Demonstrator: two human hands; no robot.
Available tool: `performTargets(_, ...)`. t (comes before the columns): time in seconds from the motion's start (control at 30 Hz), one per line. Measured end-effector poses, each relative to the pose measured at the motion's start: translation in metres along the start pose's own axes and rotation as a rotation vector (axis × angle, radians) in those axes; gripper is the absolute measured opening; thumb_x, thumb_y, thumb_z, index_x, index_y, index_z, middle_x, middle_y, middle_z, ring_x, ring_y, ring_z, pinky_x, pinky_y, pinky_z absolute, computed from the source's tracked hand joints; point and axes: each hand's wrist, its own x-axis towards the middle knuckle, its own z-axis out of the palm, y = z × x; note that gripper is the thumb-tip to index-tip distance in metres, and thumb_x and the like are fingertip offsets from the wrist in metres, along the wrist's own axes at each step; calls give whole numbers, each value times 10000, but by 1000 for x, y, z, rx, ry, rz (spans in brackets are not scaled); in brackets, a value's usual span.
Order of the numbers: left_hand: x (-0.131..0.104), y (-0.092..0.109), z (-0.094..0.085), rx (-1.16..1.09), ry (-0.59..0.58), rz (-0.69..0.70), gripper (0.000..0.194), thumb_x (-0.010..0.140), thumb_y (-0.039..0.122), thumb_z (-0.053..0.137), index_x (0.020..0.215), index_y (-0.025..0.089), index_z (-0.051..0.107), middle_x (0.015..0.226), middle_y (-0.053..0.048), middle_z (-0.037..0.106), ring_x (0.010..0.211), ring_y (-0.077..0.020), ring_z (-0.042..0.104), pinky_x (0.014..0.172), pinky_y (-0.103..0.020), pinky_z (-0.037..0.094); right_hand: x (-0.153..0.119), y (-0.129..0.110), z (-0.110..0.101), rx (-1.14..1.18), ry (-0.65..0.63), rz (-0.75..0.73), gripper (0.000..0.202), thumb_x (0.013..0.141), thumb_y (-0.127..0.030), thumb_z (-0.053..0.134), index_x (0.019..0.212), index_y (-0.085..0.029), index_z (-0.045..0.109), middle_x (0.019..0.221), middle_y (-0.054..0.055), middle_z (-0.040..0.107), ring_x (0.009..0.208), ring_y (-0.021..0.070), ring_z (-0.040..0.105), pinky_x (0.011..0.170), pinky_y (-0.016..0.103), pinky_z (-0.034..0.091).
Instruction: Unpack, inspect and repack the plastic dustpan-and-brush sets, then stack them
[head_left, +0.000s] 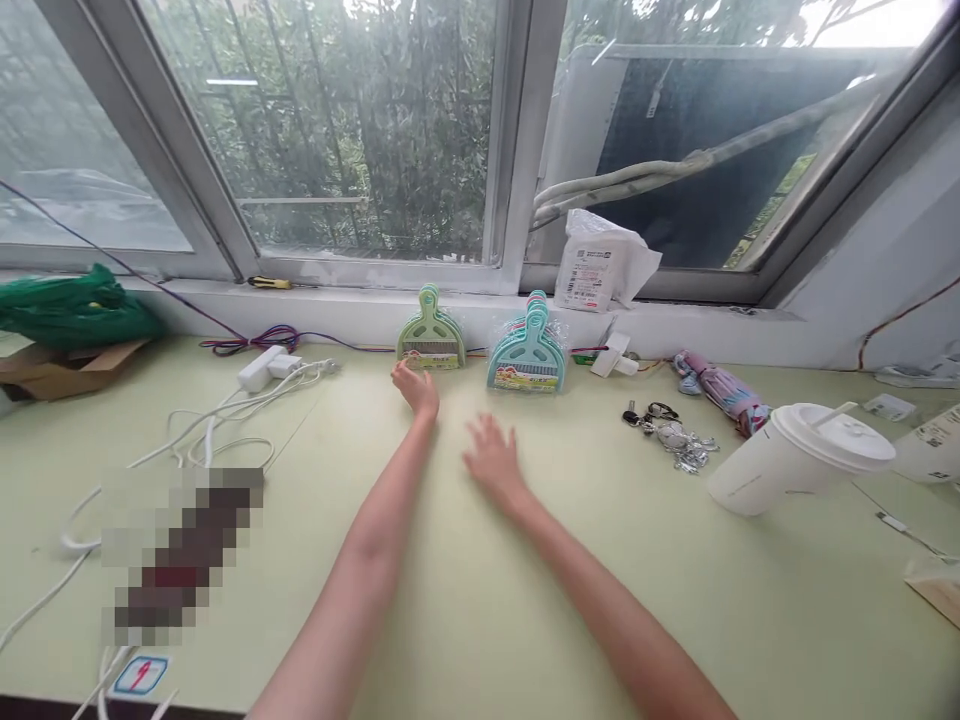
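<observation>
A packaged stack of green mini dustpan-and-brush sets (431,335) stands upright against the wall below the window. My left hand (418,392) is at its lower left edge, fingers slightly bent and apart; whether they touch the wrapping is hard to tell. To the right, a second stack of dustpan-and-brush sets (529,350), light blue in front with green and pink behind, leans in clear wrapping. My right hand (495,465) hovers low over the table just in front of the gap between both stacks, fingers spread, slightly blurred, holding nothing.
On the right of the pale green table (480,630) are keys (675,435), a folded umbrella (724,390) and a white lidded cup (795,455). White cables and a charger (262,368) lie left, near a green bag (75,305). A utility knife (270,283) rests on the sill.
</observation>
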Motion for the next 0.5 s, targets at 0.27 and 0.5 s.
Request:
performTargets(0.27, 89, -29, -26, 119, -367, -149, 347, 763, 333, 662, 1029, 201, 483, 1036, -99, 623, 1074, -243, 559, 922, -381, 391, -25, -41, -1, 108, -241, -59, 418, 918, -412, 387, 1293, -249, 477, 1496, 86, 319, 1421, 216, 176, 1131, 508, 118)
performTargets(0.5, 87, -19, -47, -202, -585, -173, 205, 736, 297, 648, 874, 187, 543, 784, -27, 636, 807, -179, 578, 735, -283, 456, -22, -38, 1, 137, -253, -70, 401, 912, -398, 394, 1277, -258, 484, 1484, 95, 339, 1406, 217, 226, 1128, 522, 111)
